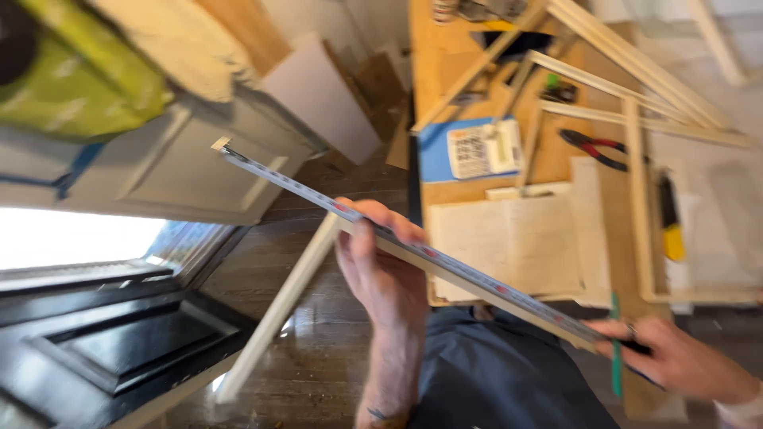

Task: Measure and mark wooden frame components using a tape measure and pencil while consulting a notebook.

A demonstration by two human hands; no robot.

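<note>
Running from ten o'clock down to four o'clock, a folding rule (413, 248) lies along a pale wood strip (278, 310) and is grasped by both hands: the left hand (381, 266) curls around its middle, and the right hand (675, 361) pinches its lower end together with a green pencil (614, 349). Behind, at one o'clock, the table (433, 48) carries red-handled pliers (594, 148), a blue box (469, 148) and wooden slats (636, 59).

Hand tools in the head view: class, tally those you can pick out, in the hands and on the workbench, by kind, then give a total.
Folding rule, held by left hand and right hand: 1
Green pencil in the right hand: 1
Red-handled pliers on the workbench: 1
Yellow-and-black tool, kind unclear: 1
Total: 4
</note>
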